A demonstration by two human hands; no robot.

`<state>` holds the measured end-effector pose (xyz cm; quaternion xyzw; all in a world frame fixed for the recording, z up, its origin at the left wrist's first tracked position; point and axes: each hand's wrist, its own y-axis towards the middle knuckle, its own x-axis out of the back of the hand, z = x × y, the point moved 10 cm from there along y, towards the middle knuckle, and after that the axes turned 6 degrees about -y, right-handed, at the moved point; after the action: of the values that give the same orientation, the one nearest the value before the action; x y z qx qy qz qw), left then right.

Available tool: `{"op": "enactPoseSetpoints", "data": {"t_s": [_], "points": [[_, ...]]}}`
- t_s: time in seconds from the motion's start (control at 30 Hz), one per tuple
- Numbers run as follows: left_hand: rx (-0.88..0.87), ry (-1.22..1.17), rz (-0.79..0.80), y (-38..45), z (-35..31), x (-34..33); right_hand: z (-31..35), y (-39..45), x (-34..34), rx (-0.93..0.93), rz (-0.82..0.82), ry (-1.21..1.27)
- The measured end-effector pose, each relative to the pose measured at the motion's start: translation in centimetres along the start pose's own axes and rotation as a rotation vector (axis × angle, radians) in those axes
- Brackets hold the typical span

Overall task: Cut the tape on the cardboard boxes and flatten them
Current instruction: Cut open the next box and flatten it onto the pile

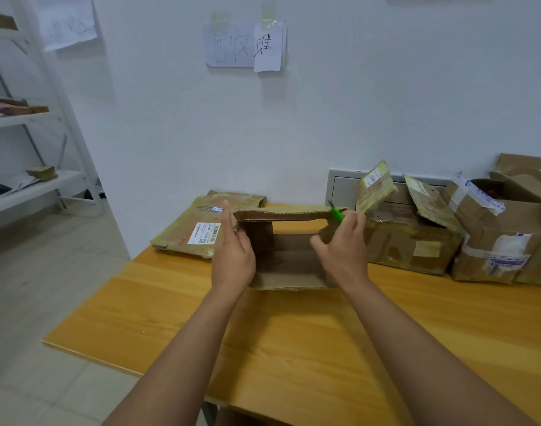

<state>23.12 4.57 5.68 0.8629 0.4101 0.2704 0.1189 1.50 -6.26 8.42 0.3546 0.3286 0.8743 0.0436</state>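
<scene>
An opened brown cardboard box (pixel 289 265) lies on its side on the wooden table (pixel 294 339), its open mouth toward me. My left hand (pixel 232 253) presses flat against the box's left wall, fingers straight. My right hand (pixel 343 244) is at the box's right wall and grips a green utility knife (pixel 336 213), whose blade points up and away by the top flap. To the left behind the box lies a flattened taped box (pixel 198 229) with a white label.
Several taped and opened cardboard boxes (pixel 413 238) stand along the wall at the right. A white shelf rack (pixel 32 179) stands on the floor at the left. The table's near left edge drops to a tiled floor. Paper notes hang on the wall.
</scene>
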Motion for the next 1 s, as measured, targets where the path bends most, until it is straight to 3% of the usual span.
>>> {"op": "enactPoseSetpoints", "data": {"t_s": [0.27, 0.47, 0.63, 0.7, 0.87, 1.0], "points": [[0.189, -0.381, -0.027, -0.1, 3.4, -1.1, -3.1, -1.0, 1.1, -0.222, 0.026, 0.485], [0.459, -0.658, 0.025, -0.8, 6.1, -1.8, -3.9, -2.4, -0.7, -0.208, 0.212, 0.439], [0.718, -1.190, 0.055, -3.0, 9.0, -2.1, -3.8, -3.5, -1.8, -0.216, 0.253, 0.423], [0.730, -1.132, 0.063, -3.2, 8.1, -1.3, -3.0, -3.4, -2.4, -0.184, 0.258, 0.334], [0.544, -0.524, 0.090, -1.4, 7.4, 0.0, -1.5, -4.0, -4.5, -0.116, 0.319, -0.014], [0.539, -0.497, 0.113, -1.4, 7.4, 0.6, -1.7, -3.8, -5.2, -0.155, 0.392, -0.004]]}}
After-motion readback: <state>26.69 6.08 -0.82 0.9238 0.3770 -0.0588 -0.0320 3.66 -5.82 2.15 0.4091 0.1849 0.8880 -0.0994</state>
